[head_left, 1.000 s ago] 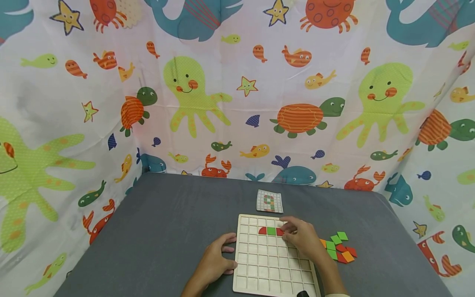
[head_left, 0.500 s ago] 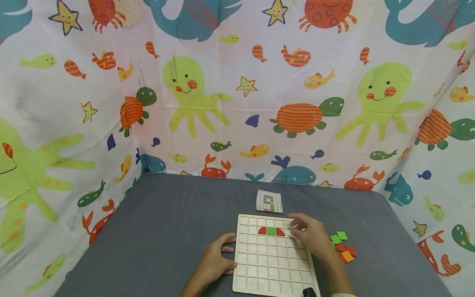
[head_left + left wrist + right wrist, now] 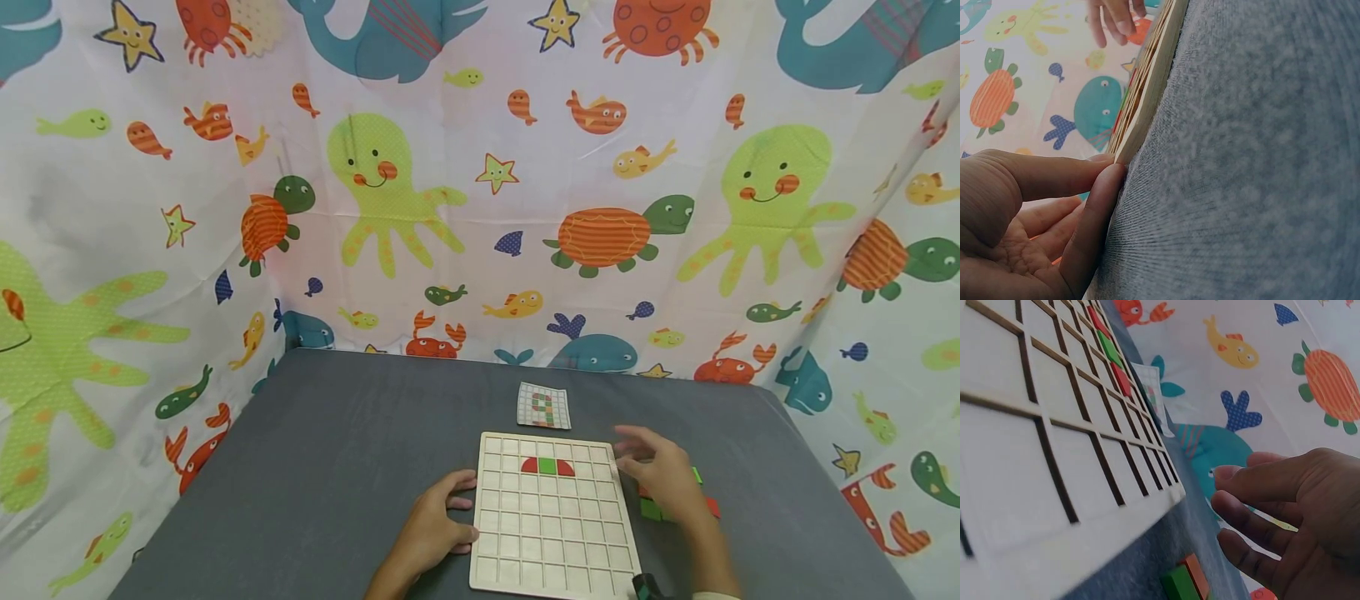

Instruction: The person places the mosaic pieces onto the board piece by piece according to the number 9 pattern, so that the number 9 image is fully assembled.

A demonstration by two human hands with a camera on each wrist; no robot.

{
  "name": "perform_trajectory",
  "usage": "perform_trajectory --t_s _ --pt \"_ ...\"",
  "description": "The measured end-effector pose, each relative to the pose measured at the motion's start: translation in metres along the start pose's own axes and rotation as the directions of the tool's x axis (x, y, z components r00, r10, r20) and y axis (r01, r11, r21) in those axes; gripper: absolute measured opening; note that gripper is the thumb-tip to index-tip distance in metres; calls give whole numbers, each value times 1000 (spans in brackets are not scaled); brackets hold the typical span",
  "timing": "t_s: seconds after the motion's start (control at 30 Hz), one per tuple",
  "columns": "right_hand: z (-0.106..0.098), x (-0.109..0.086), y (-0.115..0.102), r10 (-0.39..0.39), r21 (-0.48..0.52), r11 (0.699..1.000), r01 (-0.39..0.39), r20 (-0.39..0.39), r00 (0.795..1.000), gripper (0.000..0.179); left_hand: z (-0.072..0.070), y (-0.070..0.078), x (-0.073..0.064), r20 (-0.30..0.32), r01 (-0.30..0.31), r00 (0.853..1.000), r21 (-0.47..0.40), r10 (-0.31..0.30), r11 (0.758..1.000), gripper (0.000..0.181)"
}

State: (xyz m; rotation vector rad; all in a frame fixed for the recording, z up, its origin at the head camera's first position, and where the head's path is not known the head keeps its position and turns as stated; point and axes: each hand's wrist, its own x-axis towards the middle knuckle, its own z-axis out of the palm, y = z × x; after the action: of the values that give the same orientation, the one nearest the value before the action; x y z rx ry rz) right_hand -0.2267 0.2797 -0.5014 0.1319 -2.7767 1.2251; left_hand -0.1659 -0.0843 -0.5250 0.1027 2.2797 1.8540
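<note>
A pale wooden grid board lies on the table. In its second row sit a green square tile and two red tiles, each with a rounded corner, one on either side. My left hand is at the board's left edge; in the left wrist view its thumb and a finger pinch that edge. Just off the board's right edge hovers my right hand, fingers loosely bent with nothing between them. Beneath it, partly hidden, are loose green and red tiles.
A small card printed with a coloured grid pattern lies behind the board. Grey cloth covers the table. A curtain with sea animals hangs at the back and sides. A dark object shows by the board's lower right corner.
My right hand has left the red tile at the right of the row and moved right, off the board and over the loose tiles. My left hand has stayed at the board's edge.
</note>
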Motion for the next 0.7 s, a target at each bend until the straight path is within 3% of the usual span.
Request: perform_trajectory --t_s 0.33,0.7 --pt "-22 -3 20 103 8 995 -103 -26 994 53 0 -1 1 1 3 1000 -6 -3 1000 82" --pt "-38 -8 37 196 -75 977 -198 -38 980 57 1 -1 1 -4 7 1000 -3 -7 1000 83"
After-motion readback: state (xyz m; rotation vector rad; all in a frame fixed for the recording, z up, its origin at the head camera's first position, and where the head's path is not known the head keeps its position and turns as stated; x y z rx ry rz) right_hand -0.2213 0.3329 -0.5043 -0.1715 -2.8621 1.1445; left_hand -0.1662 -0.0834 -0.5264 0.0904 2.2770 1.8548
